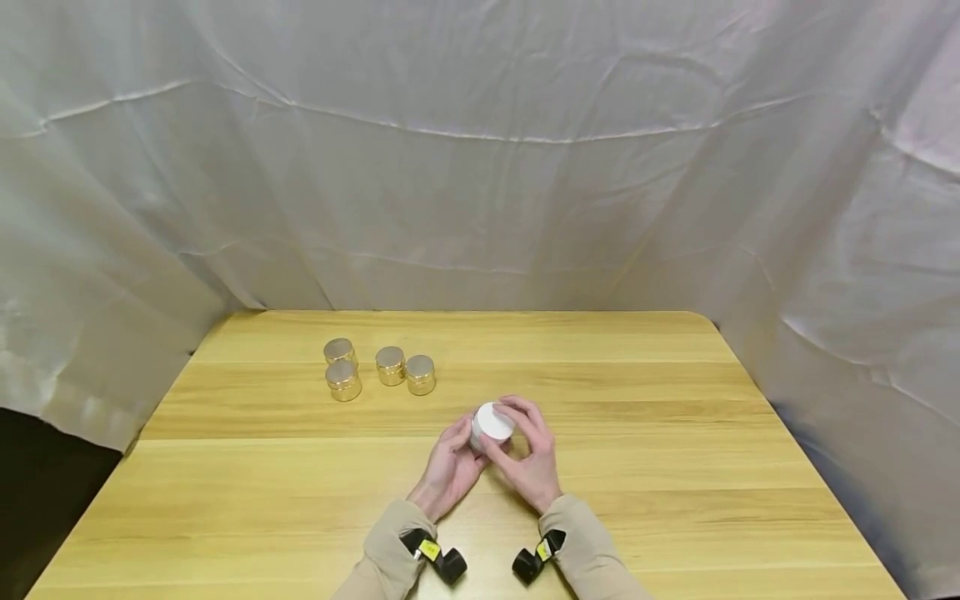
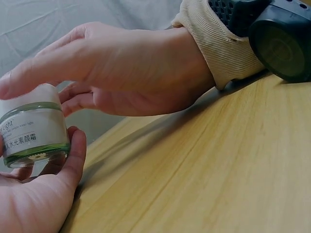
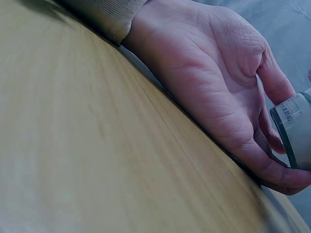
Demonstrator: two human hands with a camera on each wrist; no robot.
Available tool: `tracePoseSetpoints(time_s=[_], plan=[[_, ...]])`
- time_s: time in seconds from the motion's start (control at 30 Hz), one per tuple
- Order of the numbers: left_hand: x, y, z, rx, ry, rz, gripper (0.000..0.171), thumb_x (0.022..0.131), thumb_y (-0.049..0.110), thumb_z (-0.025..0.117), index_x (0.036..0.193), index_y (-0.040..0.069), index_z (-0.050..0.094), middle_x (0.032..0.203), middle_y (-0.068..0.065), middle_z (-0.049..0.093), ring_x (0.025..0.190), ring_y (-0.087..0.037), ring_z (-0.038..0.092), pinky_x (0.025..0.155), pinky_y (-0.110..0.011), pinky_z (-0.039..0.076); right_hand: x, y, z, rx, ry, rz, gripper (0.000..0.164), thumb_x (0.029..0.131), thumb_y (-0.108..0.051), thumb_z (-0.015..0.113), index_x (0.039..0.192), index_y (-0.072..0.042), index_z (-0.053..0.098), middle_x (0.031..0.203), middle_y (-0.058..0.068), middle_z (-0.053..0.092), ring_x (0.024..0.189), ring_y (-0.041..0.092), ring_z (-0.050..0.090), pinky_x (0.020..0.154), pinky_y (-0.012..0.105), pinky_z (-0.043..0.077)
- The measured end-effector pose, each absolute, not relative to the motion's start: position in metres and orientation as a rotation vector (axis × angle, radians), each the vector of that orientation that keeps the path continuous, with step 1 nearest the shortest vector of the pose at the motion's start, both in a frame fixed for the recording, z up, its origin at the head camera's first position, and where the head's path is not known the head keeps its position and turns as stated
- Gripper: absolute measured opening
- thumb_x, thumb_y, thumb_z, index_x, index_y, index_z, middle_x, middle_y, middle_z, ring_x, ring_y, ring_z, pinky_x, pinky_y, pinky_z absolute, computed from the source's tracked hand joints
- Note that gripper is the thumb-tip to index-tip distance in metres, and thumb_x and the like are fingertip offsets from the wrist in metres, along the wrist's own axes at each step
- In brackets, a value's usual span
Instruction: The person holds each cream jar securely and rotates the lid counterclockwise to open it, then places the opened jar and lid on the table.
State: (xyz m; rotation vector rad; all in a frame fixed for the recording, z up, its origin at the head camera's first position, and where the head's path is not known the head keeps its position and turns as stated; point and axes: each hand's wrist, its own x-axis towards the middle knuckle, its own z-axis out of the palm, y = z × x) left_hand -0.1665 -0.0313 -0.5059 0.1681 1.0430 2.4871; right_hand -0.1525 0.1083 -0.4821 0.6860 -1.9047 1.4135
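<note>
A small cream jar (image 2: 34, 131) with a white lid (image 1: 492, 423) is between both hands at the middle of the table's near part. My left hand (image 1: 450, 475) grips the jar's glass body from below and the side, palm turned up. From above, my right hand (image 1: 536, 467) holds the lid, thumb on the near edge and fingers on the far edge. Printed lettering and a green base rim show in the left wrist view. The right wrist view has the left hand (image 3: 209, 77) with fingers and thumb around the jar (image 3: 295, 128).
Several gold-lidded jars stand at the back left of the wooden table (image 1: 675, 467): a front jar (image 1: 343, 381) with a rear jar (image 1: 339, 350) behind it, then a middle jar (image 1: 390, 366) beside a right-hand jar (image 1: 421, 375). Grey cloth (image 1: 480, 200) surrounds the table.
</note>
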Motion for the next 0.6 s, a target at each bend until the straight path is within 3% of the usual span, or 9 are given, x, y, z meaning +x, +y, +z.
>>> tracePoseSetpoints(time_s=[0.13, 0.37, 0.47, 0.6], plan=[[-0.1668, -0.0305, -0.5057, 0.149, 1.053, 2.484, 0.053, 0.111, 0.019, 0.023, 0.153, -0.011, 0.014, 0.160, -0.030, 0.021, 0.124, -0.014, 0.056, 0.113, -0.031, 0.049, -0.1537, 0.1088, -0.4828, 0.674, -1.891, 1.420, 0.047, 0.062, 0.018, 0.082, 0.106, 0.015, 0.065, 0.109, 0.035, 0.059, 0.104, 0.039, 0.060, 0.107, 0.015, 0.044], [-0.1670, -0.0287, -0.5055, 0.112, 1.046, 2.517, 0.050, 0.110, 0.018, 0.027, 0.151, -0.010, 0.022, 0.139, -0.009, 0.051, 0.119, -0.012, 0.059, 0.107, -0.028, 0.052, -0.1524, 0.1091, -0.4815, 0.748, -1.875, 1.467, 0.041, 0.066, 0.023, 0.075, 0.105, 0.015, 0.065, 0.112, 0.038, 0.058, 0.105, 0.046, 0.059, 0.109, 0.021, 0.048], [-0.1665, -0.0294, -0.5059, 0.137, 1.042, 2.516, 0.051, 0.110, 0.020, 0.029, 0.151, -0.011, 0.021, 0.142, -0.011, 0.050, 0.119, -0.012, 0.059, 0.108, -0.029, 0.052, -0.1521, 0.1087, -0.4810, 0.724, -1.895, 1.430, 0.043, 0.065, 0.020, 0.077, 0.106, 0.015, 0.065, 0.112, 0.038, 0.058, 0.105, 0.046, 0.059, 0.109, 0.021, 0.047], [-0.1661, -0.0307, -0.5067, 0.147, 1.050, 2.499, 0.052, 0.110, 0.019, 0.027, 0.152, -0.011, 0.017, 0.154, -0.022, 0.037, 0.121, -0.012, 0.059, 0.111, -0.030, 0.050, -0.1562, 0.1094, -0.4896, 0.668, -1.922, 1.406, 0.048, 0.063, 0.016, 0.082, 0.108, 0.013, 0.065, 0.112, 0.037, 0.058, 0.106, 0.042, 0.058, 0.109, 0.017, 0.043]])
